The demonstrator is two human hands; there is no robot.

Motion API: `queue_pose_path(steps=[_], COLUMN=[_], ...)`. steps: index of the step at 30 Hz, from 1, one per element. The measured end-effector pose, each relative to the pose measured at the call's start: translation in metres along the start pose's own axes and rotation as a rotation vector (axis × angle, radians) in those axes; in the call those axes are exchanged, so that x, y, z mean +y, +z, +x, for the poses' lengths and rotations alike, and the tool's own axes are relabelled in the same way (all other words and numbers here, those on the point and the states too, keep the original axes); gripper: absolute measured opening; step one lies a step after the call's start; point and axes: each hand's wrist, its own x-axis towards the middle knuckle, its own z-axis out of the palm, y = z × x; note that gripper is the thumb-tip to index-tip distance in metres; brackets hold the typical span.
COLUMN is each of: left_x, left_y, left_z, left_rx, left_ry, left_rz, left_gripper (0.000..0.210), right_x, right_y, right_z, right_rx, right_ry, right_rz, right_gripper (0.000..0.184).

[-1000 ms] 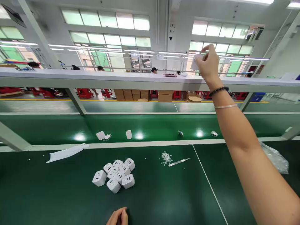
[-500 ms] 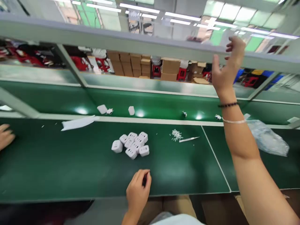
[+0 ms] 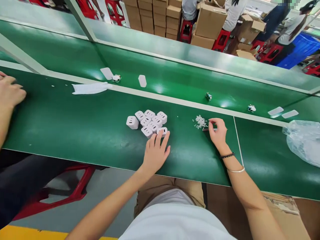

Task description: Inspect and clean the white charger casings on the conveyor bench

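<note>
Far left, a co-worker's hand (image 3: pixel 11 91) at the green bench (image 3: pixel 75 130). White strip (image 3: pixel 88 88) near the rail. Mid-bench I see slotted white blocks (image 3: pixel 152 126), clustered; left hand (image 3: pixel 155 155) loosely spread, holding nothing, fingertips at the nearest block. Next, tiny pale pieces (image 3: pixel 200 121), heaped. Right hand (image 3: pixel 218 133), fingers bent over a slim tool (image 3: pixel 205 129); whether gripped, I can't tell. Far right, clear plastic bag (image 3: pixel 303 141).

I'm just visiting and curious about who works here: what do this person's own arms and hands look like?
The left hand and right hand are ungloved, with no sleeves in view. The right arm wears a black beaded bracelet and a thin, pale bangle; the left arm shows neither.
</note>
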Motion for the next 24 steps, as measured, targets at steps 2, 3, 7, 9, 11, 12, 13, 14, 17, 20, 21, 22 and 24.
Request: queue_pose_path(steps=[2,3,7,9,11,12,13,14,17,20,21,22,24], left_x=[-0.005,-0.007,-0.003,0.003,0.009,0.011,0.013,0.015,0.022,0.035,0.040,0.046,0.055], left_y=[0.002,0.004,0.016,0.025,0.036,0.041,0.045,0.049,0.059,0.068,0.072,0.076,0.083], left_z=[0.014,0.020,0.041,0.052,0.067,0.075,0.084,0.093,0.117,0.136,0.142,0.147,0.156], left_rx=[-0.054,-0.073,-0.128,-0.116,-0.085,-0.078,-0.080,-0.089,-0.074,0.014,0.038,0.058,0.076], left_ry=[0.061,0.099,0.274,0.326,0.326,0.316,0.305,0.301,0.241,0.011,-0.084,-0.174,-0.303], left_rz=[0.022,0.008,-0.098,-0.156,-0.188,-0.198,-0.213,-0.245,-0.474,-0.768,-0.861,-0.948,-1.090], left_gripper=[0.050,0.048,0.044,0.045,0.045,0.045,0.043,0.040,0.026,0.019,0.019,0.019,0.018], right_x=[-0.002,-0.003,-0.007,-0.009,-0.010,-0.010,-0.010,-0.009,-0.008,-0.008,-0.008,-0.008,-0.010], right_y=[0.000,0.001,0.002,0.003,0.004,0.004,0.005,0.006,0.008,0.009,0.010,0.010,0.009], right_z=[0.005,0.006,0.006,0.005,0.004,0.004,0.004,0.003,0.002,0.001,0.001,0.001,0.001], right_rx=[-0.103,-0.138,-0.239,-0.282,-0.306,-0.310,-0.309,-0.306,-0.303,-0.335,-0.348,-0.358,-0.368], right_ry=[0.004,0.009,0.032,0.013,-0.011,-0.021,-0.029,-0.033,-0.026,-0.003,0.002,0.003,-0.006], right_rz=[-0.016,-0.021,0.017,0.046,0.054,0.051,0.048,0.046,0.049,0.061,0.064,0.065,0.064], right_gripper=[0.016,0.016,0.014,0.014,0.014,0.014,0.014,0.013,0.010,0.010,0.010,0.010,0.010])
